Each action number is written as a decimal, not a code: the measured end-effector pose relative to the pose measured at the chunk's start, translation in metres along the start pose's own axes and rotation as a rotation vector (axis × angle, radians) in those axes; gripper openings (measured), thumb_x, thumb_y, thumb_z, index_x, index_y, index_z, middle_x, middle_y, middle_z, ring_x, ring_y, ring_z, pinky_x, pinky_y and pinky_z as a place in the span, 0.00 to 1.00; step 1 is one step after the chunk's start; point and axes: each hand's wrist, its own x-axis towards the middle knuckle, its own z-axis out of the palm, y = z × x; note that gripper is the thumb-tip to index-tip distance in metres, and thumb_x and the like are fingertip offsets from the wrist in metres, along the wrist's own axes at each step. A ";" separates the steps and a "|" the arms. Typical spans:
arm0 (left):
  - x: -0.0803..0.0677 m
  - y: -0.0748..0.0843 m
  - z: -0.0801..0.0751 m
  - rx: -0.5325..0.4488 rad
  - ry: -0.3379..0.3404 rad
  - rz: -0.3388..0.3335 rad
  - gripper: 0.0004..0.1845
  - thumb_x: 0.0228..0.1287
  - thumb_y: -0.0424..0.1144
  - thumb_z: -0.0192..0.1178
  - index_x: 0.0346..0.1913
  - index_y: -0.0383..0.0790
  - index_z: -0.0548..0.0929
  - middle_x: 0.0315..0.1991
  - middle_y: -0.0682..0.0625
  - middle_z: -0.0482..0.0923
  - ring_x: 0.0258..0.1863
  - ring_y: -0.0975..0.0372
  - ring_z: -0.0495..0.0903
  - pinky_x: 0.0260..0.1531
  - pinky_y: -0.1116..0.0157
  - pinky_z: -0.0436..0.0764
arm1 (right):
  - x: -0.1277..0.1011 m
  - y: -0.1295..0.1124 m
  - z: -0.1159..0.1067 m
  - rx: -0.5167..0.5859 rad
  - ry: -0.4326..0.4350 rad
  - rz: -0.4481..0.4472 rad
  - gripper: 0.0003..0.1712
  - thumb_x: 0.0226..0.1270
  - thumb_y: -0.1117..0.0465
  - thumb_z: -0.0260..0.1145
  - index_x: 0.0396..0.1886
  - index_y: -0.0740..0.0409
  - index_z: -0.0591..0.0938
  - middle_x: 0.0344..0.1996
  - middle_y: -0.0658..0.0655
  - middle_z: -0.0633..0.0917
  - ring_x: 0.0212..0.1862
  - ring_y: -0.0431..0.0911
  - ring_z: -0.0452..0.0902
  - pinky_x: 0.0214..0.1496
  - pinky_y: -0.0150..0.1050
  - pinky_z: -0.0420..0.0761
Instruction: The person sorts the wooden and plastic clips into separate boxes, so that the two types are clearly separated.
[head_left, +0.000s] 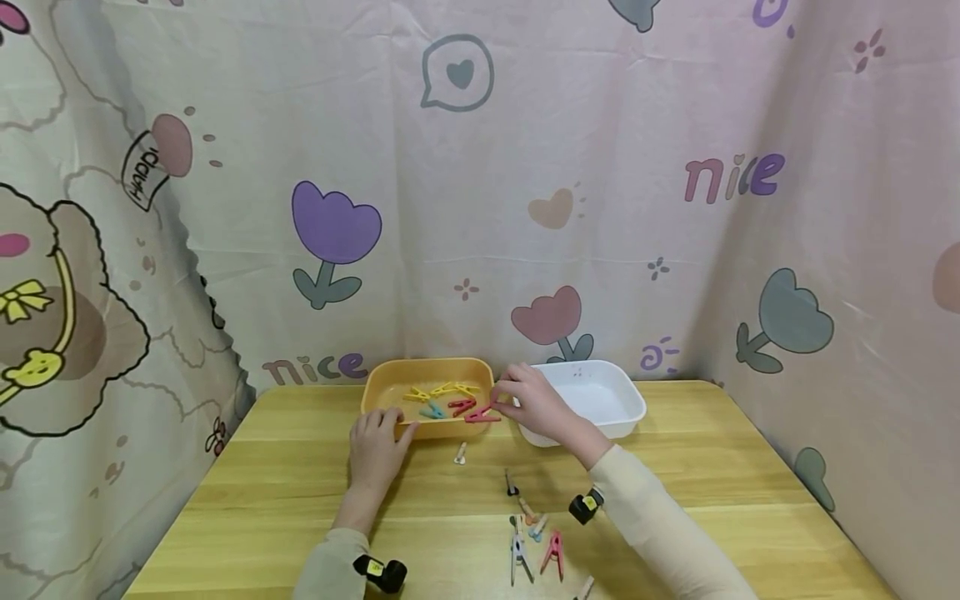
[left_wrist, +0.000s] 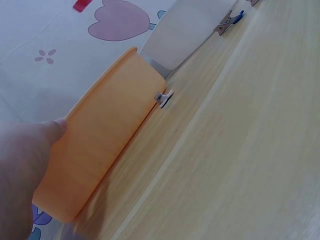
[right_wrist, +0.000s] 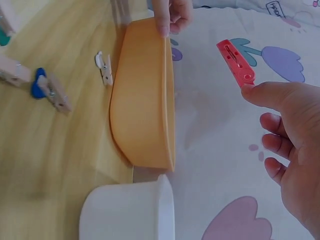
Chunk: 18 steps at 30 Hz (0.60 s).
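A wooden bench [head_left: 300,492] stands against a pale curtain [head_left: 525,208] printed with tulips, hearts and the word "nice".

The right hand [head_left: 528,402] pinches a red clothespin [head_left: 480,414] between thumb and fingertip, with the other fingers loosely curled; the right wrist view shows the peg sticking out beyond the thumb tip, above the rim of the orange tray [head_left: 382,382]. In the head view the peg sits at the tray's near right corner, just left of that hand. Whether it touches the rim cannot be told.

Inside the tray, left of the right hand, lie yellow clothespins [head_left: 442,390], a teal clothespin [head_left: 432,410] and another red clothespin [head_left: 461,404]. The left hand [head_left: 377,446] rests at the tray's near left corner, its fingertips pressing against the outer wall and rim, fingers fairly straight rather than wrapped round it.

Directly beyond the right hand, side by side with the tray, stands a white tub [head_left: 626,396]. Between the two hands, on the bench just in front of the tray, lies a small white clip [head_left: 461,453]. Nearer the person, below the right forearm, is a loose scatter of more pegs, among them a pink clothespin [head_left: 553,553] and a grey clothespin [head_left: 517,557]. Each wrist carries a small black camera [head_left: 381,572].
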 end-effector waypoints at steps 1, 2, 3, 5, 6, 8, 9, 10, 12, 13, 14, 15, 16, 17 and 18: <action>0.000 0.000 0.000 0.000 -0.001 0.001 0.16 0.58 0.50 0.69 0.37 0.42 0.79 0.34 0.45 0.77 0.39 0.49 0.74 0.48 0.51 0.69 | 0.003 0.000 0.001 -0.007 -0.010 0.005 0.04 0.57 0.58 0.74 0.31 0.47 0.86 0.31 0.48 0.78 0.37 0.40 0.68 0.40 0.35 0.68; 0.000 0.000 0.000 0.000 -0.002 0.002 0.16 0.58 0.50 0.69 0.37 0.42 0.79 0.34 0.45 0.77 0.39 0.49 0.74 0.48 0.51 0.69 | 0.006 -0.001 0.002 -0.006 -0.019 0.005 0.03 0.58 0.58 0.74 0.32 0.47 0.86 0.31 0.48 0.78 0.37 0.40 0.68 0.40 0.35 0.68; 0.000 0.000 0.000 0.000 -0.003 0.003 0.15 0.58 0.50 0.69 0.37 0.42 0.79 0.34 0.45 0.77 0.39 0.49 0.74 0.48 0.51 0.69 | 0.008 -0.001 0.002 -0.007 -0.030 0.007 0.03 0.58 0.57 0.73 0.32 0.47 0.86 0.31 0.48 0.78 0.37 0.40 0.68 0.40 0.35 0.68; 0.000 0.000 0.000 -0.001 -0.003 0.004 0.15 0.57 0.49 0.70 0.37 0.42 0.79 0.34 0.45 0.77 0.39 0.49 0.74 0.48 0.51 0.69 | 0.014 -0.002 0.003 -0.005 -0.050 0.015 0.04 0.59 0.57 0.73 0.33 0.46 0.86 0.32 0.49 0.79 0.38 0.41 0.68 0.41 0.35 0.68; 0.000 0.000 0.000 -0.002 -0.002 0.004 0.15 0.57 0.49 0.70 0.37 0.42 0.79 0.34 0.45 0.77 0.39 0.49 0.74 0.48 0.51 0.69 | 0.018 -0.003 0.004 0.000 -0.058 0.020 0.04 0.59 0.57 0.73 0.33 0.47 0.85 0.32 0.49 0.79 0.38 0.42 0.69 0.41 0.35 0.68; 0.000 0.000 0.000 0.001 -0.001 0.005 0.15 0.57 0.49 0.70 0.37 0.42 0.79 0.34 0.45 0.77 0.39 0.49 0.74 0.48 0.52 0.69 | 0.024 -0.003 0.005 0.012 -0.068 0.026 0.04 0.59 0.58 0.73 0.33 0.47 0.85 0.33 0.50 0.79 0.39 0.43 0.69 0.42 0.36 0.68; 0.000 0.000 0.000 0.002 0.000 0.005 0.15 0.58 0.49 0.69 0.37 0.42 0.79 0.34 0.45 0.77 0.38 0.49 0.74 0.48 0.52 0.69 | 0.027 -0.004 0.005 0.013 -0.074 0.030 0.04 0.59 0.58 0.73 0.33 0.47 0.85 0.33 0.50 0.79 0.39 0.43 0.69 0.42 0.37 0.68; 0.000 0.000 0.000 0.004 0.004 0.008 0.16 0.57 0.49 0.70 0.37 0.42 0.79 0.34 0.45 0.77 0.38 0.49 0.74 0.48 0.52 0.69 | 0.030 -0.004 0.006 0.014 -0.079 0.034 0.04 0.59 0.58 0.73 0.33 0.47 0.85 0.33 0.50 0.79 0.39 0.43 0.69 0.42 0.37 0.67; 0.001 0.001 0.000 0.006 0.009 0.012 0.15 0.57 0.49 0.70 0.36 0.42 0.79 0.34 0.45 0.77 0.38 0.50 0.73 0.47 0.52 0.69 | 0.035 -0.004 0.007 0.008 -0.088 0.036 0.03 0.59 0.58 0.73 0.33 0.46 0.85 0.33 0.49 0.78 0.39 0.43 0.69 0.41 0.37 0.67; 0.001 0.001 0.000 0.007 0.011 0.014 0.15 0.57 0.49 0.70 0.36 0.42 0.79 0.34 0.45 0.77 0.38 0.50 0.73 0.47 0.52 0.69 | 0.038 -0.004 0.008 0.003 -0.092 0.032 0.03 0.59 0.57 0.73 0.33 0.46 0.85 0.33 0.49 0.78 0.39 0.43 0.69 0.42 0.37 0.67; 0.001 0.001 0.000 0.006 0.013 0.015 0.15 0.57 0.49 0.70 0.36 0.42 0.79 0.34 0.45 0.77 0.38 0.50 0.73 0.47 0.52 0.69 | 0.041 -0.004 0.009 0.001 -0.095 0.028 0.03 0.59 0.58 0.73 0.32 0.46 0.85 0.33 0.48 0.78 0.39 0.43 0.69 0.42 0.37 0.67; 0.001 0.001 0.000 0.006 0.016 0.018 0.15 0.56 0.48 0.71 0.36 0.42 0.79 0.34 0.45 0.77 0.38 0.49 0.74 0.47 0.52 0.70 | 0.044 -0.004 0.010 0.005 -0.098 0.025 0.03 0.59 0.58 0.73 0.32 0.46 0.85 0.33 0.48 0.78 0.39 0.43 0.69 0.42 0.37 0.67; 0.001 0.001 0.000 0.006 0.016 0.018 0.15 0.56 0.48 0.71 0.36 0.42 0.79 0.34 0.45 0.77 0.38 0.49 0.74 0.47 0.52 0.70 | 0.046 -0.003 0.011 0.008 -0.101 0.025 0.03 0.59 0.58 0.73 0.33 0.46 0.85 0.33 0.48 0.78 0.40 0.43 0.69 0.42 0.37 0.68; 0.001 0.001 0.000 0.007 0.014 0.016 0.15 0.56 0.48 0.71 0.36 0.42 0.79 0.34 0.45 0.77 0.38 0.49 0.74 0.47 0.52 0.70 | 0.049 -0.003 0.012 0.010 -0.104 0.026 0.03 0.59 0.58 0.73 0.33 0.46 0.86 0.33 0.48 0.78 0.40 0.43 0.70 0.42 0.37 0.69; 0.001 0.001 -0.001 0.008 0.012 0.015 0.15 0.56 0.48 0.71 0.36 0.42 0.79 0.34 0.45 0.77 0.38 0.49 0.74 0.48 0.52 0.70 | 0.051 -0.003 0.013 0.015 -0.107 0.029 0.03 0.59 0.58 0.73 0.33 0.46 0.86 0.34 0.49 0.79 0.40 0.43 0.70 0.42 0.37 0.69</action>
